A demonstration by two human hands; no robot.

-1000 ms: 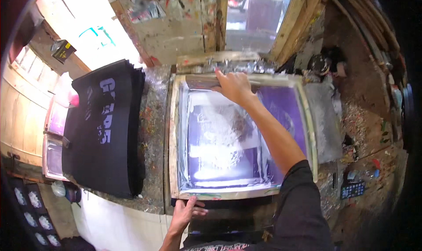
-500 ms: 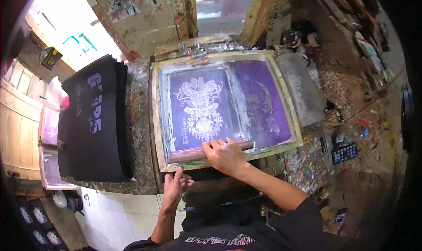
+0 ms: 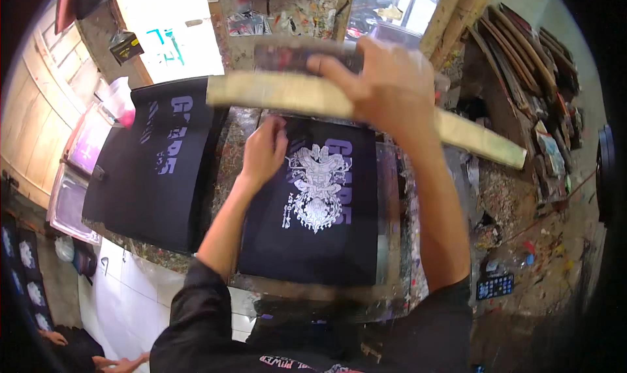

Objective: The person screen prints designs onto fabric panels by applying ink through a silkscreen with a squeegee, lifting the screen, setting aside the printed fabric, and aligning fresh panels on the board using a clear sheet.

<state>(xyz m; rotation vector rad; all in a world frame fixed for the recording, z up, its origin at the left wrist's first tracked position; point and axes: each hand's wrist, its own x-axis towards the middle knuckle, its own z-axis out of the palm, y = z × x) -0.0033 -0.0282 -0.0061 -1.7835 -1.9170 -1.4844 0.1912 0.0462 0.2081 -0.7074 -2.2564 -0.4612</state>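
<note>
My right hand (image 3: pixel 395 89), blurred by motion, is closed on the pale wooden rim of a raised screen printing frame (image 3: pixel 483 138). A dark flat part behind that rim is too smeared to name. Below the frame lies a black fabric panel (image 3: pixel 268 242) bearing a white ornate figure print (image 3: pixel 318 190) and purple lettering. At the panel's far left corner is my left hand (image 3: pixel 262 152), its fingers curled together. Whether they pinch the fabric's edge is hidden.
A stack of black fabric panels (image 3: pixel 144 197) stands left of the printed one. A phone (image 3: pixel 495 286) lies at the right, below stacked boards (image 3: pixel 522 60). Small framed screens (image 3: pixel 77 203) lean at the far left. Another person's hands (image 3: pixel 121 364) show at lower left.
The screen frame has swung up off the table, uncovering the printed black panel. My right hand has moved from the squeegee to the raised rim; my left has moved up to the panel's far corner.
</note>
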